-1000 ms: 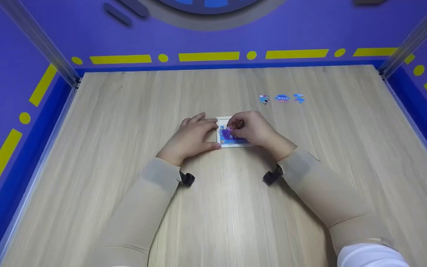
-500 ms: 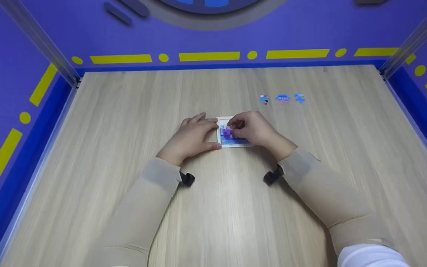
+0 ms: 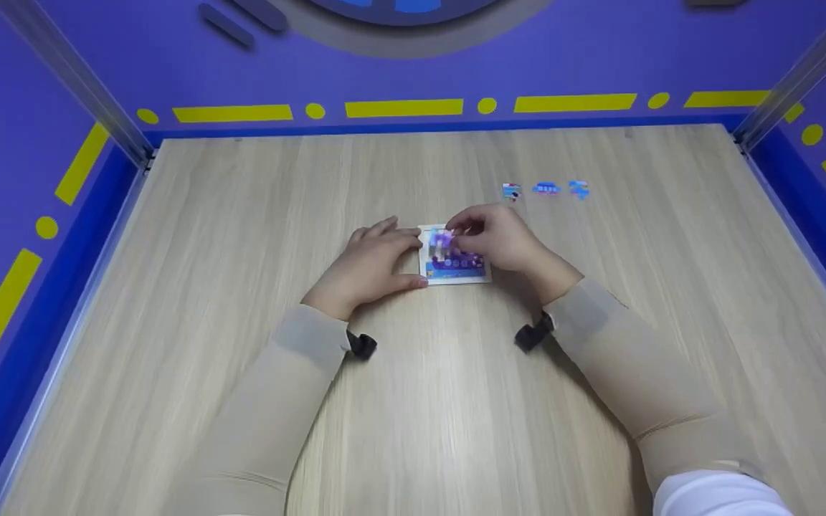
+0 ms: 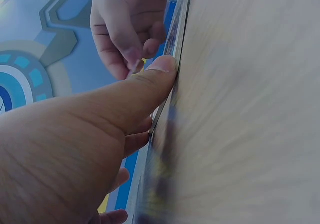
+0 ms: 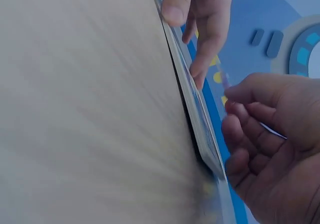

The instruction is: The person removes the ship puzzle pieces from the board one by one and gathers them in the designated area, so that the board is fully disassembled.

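So the puzzle board (image 3: 456, 282) was a thin, flat thing with a smooth white border and a glossy purple-and-blue print, lying flat on the table (image 3: 427, 401), which had a pale streaky wood-grain top. Side-on from the right wrist its edge looked pale and slim. The held piece (image 5: 224, 78) was a skinny purplish sliver up at the right hand's fingertips, above the board and apart from it.

The board looked pretty much square, so no real long axis, sides running left-right and near-far, with a blue strip of the print along the near edge. Couldn't tell the held piece's long axis, too small and blurry, though it showed roughly edge-on.

The left hand (image 3: 373, 264) had its fingers spread, a couple of tips touching the board's left edge, thumb on the near-left corner. The right hand (image 3: 502, 240) reached in from the other side, pinching the held piece between thumb and index finger, other fingers curled in toward the palm. Both forearms angled inward in beige sleeves (image 3: 291, 401).

Farther back and to the right, a squarish piece (image 3: 511, 190), a longer bus-shaped piece (image 3: 546, 188) and a knobbly blue piece (image 3: 578, 190) lay in a row, well apart from the board.
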The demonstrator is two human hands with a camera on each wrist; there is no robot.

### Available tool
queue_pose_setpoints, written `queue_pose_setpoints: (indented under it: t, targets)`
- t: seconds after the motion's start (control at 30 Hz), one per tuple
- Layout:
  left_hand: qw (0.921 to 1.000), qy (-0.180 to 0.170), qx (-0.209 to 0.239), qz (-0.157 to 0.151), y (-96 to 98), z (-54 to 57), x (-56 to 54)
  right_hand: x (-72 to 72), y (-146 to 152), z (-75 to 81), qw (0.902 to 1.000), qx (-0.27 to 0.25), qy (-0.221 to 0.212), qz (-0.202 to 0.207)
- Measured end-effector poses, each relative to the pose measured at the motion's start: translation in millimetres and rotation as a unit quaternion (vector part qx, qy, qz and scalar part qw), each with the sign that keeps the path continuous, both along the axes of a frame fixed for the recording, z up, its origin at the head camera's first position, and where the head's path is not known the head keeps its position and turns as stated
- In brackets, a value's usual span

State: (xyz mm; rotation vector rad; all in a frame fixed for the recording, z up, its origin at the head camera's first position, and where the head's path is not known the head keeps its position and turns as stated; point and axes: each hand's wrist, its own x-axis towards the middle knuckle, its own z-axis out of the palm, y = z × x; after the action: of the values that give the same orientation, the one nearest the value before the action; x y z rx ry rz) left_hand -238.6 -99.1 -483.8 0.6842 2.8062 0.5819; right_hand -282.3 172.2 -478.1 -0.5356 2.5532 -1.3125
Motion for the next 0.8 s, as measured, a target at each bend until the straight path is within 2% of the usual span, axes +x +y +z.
queue_pose_setpoints:
  t: [0.07, 0.17, 0.27, 0.4, 0.47, 0.6, 0.8]
  targets:
    - [1.0, 0.0, 0.001, 0.0, 0.3, 0.2, -0.2, -5.0, 6.9, 0.5, 0.9986, -0.038, -0.034, -0.01]
    - [1.0, 0.002, 0.002, -0.001, 0.5, 0.2, -0.4, -12.8, 18.3, 1.2, 0.9908, -0.09, -0.097, -0.031]
    - [1.0, 0.001, 0.003, 0.0, 0.5, 0.5, 0.1, -19.2, 31.0, 1.3, 0.9781, -0.13, -0.155, -0.049]
    - [1.0, 0.0, 0.003, 0.0, 0.2, 1.1, 0.7, -26.6, 46.6, 1.6, 0.9607, -0.182, -0.201, -0.06]
    - [1.0, -0.001, 0.004, 0.001, 0.0, 1.4, 0.8, -29.8, 53.8, 2.6, 0.9578, -0.19, -0.206, -0.062]
    - [1.0, -0.003, 0.005, 0.002, 0.2, 1.9, 1.0, -34.9, 68.5, 5.2, 0.9593, -0.184, -0.201, -0.077]
    - [1.0, -0.003, 0.005, 0.001, 0.4, 1.2, 0.6, -42.2, 92.4, 9.0, 0.9551, -0.172, -0.212, -0.116]
